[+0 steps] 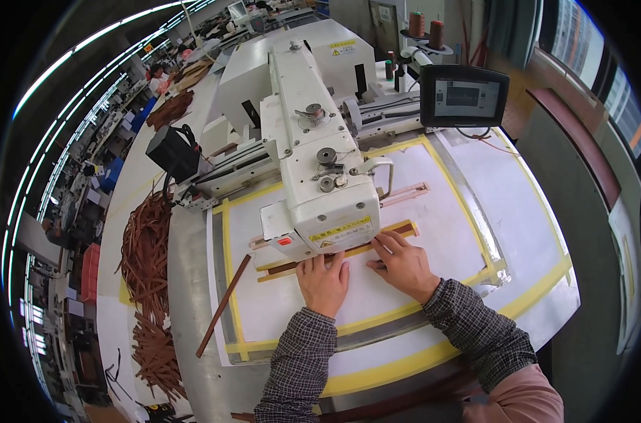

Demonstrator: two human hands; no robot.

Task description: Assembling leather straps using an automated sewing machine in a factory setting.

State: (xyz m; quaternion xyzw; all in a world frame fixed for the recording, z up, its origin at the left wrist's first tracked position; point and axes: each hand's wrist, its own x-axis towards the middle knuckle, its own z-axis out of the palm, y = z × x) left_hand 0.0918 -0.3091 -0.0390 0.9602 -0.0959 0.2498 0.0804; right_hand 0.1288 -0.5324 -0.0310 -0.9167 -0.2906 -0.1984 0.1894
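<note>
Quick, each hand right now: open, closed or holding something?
Left hand: open, loosely bent, at the brown strip.
Right hand: open, loosely bent, at the same strip's right part.

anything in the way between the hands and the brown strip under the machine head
Nothing visible: the left hand and right hand both have fingertips at the brown strip. The white machine head overhangs and hides its middle, so what lies beneath there can't be told.

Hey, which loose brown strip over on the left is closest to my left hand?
The single straight strip slanting across the left yellow tape. It lies apart, while most others there sit in piles farther out.
</note>
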